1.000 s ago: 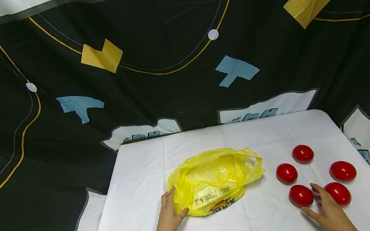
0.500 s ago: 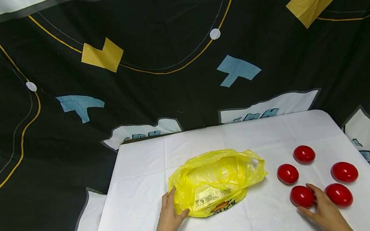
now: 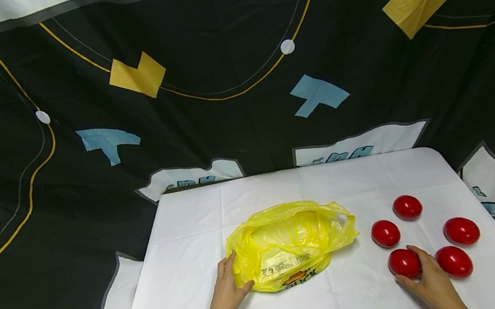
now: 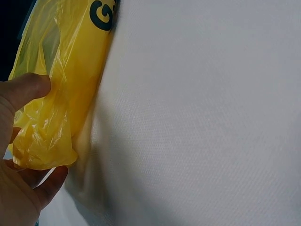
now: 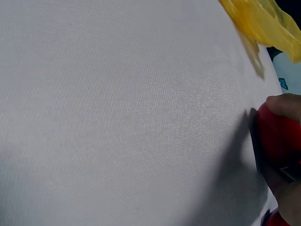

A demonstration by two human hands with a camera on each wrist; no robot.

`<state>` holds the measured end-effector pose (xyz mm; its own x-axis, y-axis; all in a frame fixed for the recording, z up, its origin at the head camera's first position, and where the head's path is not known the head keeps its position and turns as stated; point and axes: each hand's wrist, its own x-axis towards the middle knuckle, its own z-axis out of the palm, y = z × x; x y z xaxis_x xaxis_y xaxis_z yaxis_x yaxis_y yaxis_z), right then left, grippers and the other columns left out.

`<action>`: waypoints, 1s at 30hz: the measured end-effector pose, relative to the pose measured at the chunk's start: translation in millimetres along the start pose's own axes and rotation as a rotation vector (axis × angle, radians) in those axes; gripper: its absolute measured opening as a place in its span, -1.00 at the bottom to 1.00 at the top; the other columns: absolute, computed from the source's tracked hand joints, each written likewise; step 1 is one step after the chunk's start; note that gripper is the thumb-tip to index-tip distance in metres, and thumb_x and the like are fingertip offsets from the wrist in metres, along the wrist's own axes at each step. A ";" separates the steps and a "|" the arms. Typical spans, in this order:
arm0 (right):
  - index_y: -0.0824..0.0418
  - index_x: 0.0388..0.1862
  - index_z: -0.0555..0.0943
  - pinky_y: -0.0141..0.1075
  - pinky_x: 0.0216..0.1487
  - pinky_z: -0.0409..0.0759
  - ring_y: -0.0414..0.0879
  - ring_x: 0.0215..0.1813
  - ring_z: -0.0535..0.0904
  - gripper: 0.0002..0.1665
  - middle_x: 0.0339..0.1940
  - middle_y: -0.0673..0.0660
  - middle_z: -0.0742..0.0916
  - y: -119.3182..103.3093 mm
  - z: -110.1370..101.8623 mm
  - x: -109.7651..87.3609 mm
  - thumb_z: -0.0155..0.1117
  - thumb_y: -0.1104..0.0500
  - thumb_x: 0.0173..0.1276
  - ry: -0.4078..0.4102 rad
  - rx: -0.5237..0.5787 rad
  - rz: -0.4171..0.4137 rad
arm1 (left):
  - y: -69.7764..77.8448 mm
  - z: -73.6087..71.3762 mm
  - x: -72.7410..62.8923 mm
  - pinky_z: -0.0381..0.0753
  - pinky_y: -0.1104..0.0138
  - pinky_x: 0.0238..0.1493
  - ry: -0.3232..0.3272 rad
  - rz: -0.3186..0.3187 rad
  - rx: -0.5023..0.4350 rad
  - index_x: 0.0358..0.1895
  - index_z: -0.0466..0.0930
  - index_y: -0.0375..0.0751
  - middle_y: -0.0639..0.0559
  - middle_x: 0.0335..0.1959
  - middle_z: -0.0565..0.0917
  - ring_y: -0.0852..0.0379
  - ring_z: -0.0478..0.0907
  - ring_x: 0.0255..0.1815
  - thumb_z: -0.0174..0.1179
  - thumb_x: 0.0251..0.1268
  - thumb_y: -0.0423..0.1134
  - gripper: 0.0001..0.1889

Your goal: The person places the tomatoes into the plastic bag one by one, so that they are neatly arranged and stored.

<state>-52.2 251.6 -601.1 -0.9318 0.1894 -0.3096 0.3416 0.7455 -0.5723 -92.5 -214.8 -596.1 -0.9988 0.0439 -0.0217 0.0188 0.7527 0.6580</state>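
A crumpled yellow plastic bag (image 3: 284, 249), printed with dark lettering, lies on the white-covered table, its mouth gaping on the upper side. My left hand (image 3: 226, 290) holds its left end; in the left wrist view the thumb (image 4: 33, 88) presses one side while fingers curl under the bottom. On the right, my right hand (image 3: 430, 282) grips a glossy red round object (image 3: 403, 263) between thumb and fingers. That same red object (image 5: 277, 136) shows at the edge of the right wrist view, close on the cloth, partly covered by the hand.
Several similar glossy red objects surround the right hand: one red object (image 3: 454, 261) just right of it, others farther back. The white tablecloth (image 3: 191, 226) spans the table. Behind hangs a black cloth (image 3: 226, 136) with coloured patches.
The right hand has moved slightly left and its thumb and fingers have closed round the nearest red object. The left hand stays at the bag's end.
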 end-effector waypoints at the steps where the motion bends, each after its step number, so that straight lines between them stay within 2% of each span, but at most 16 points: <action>1: 0.40 0.40 0.03 0.30 0.13 0.30 0.46 0.25 0.19 0.22 0.24 0.53 0.28 -0.3 0.1 -0.1 0.53 -0.09 0.00 0.000 0.001 0.001 | -0.3 0.2 -0.3 0.33 -0.05 0.28 0.001 0.001 0.001 0.44 0.10 -0.21 -0.17 0.28 0.23 -0.23 0.30 0.29 0.46 -0.04 -0.13 -0.04; 8: 0.40 0.40 0.05 0.28 0.12 0.32 0.45 0.21 0.24 0.23 0.22 0.54 0.29 -1.3 0.6 -1.6 0.54 -0.11 -0.04 -0.017 0.006 0.030 | -1.8 0.8 -2.4 0.33 -0.04 0.27 -0.004 -0.003 0.007 0.44 0.10 -0.21 -0.16 0.27 0.24 -0.22 0.30 0.28 0.46 -0.03 -0.12 -0.05; 18: 0.36 0.39 0.11 0.25 0.12 0.38 0.38 0.13 0.33 0.24 0.20 0.52 0.35 -3.2 0.5 -6.5 0.55 -0.17 -0.09 -0.009 0.016 0.006 | -1.6 -1.0 -2.0 0.34 -0.05 0.26 0.010 0.023 0.008 0.43 0.11 -0.22 -0.17 0.25 0.25 -0.23 0.31 0.27 0.47 -0.04 -0.13 -0.05; 24: 0.33 0.39 0.13 0.21 0.11 0.44 0.36 0.12 0.36 0.20 0.19 0.50 0.35 -13.7 -1.9 -12.2 0.55 -0.15 -0.07 -0.029 0.052 0.001 | -2.3 -0.9 -1.2 0.36 -0.06 0.25 0.012 0.041 0.008 0.42 0.12 -0.24 -0.18 0.25 0.26 -0.24 0.32 0.26 0.47 -0.05 -0.15 -0.05; 30: 0.31 0.39 0.12 0.17 0.09 0.48 0.36 0.12 0.38 0.20 0.21 0.50 0.34 -27.2 -5.1 -17.5 0.55 -0.16 -0.08 -0.043 0.062 -0.016 | -2.4 -0.8 0.2 0.31 -0.05 0.29 -0.016 0.016 0.006 0.43 0.10 -0.21 -0.16 0.27 0.24 -0.22 0.29 0.30 0.46 -0.02 -0.13 -0.05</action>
<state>-45.7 231.3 -576.3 -0.9314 0.1491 -0.3320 0.3351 0.7072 -0.6226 -92.7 -217.2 -597.0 -0.9975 0.0667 -0.0231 0.0354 0.7557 0.6540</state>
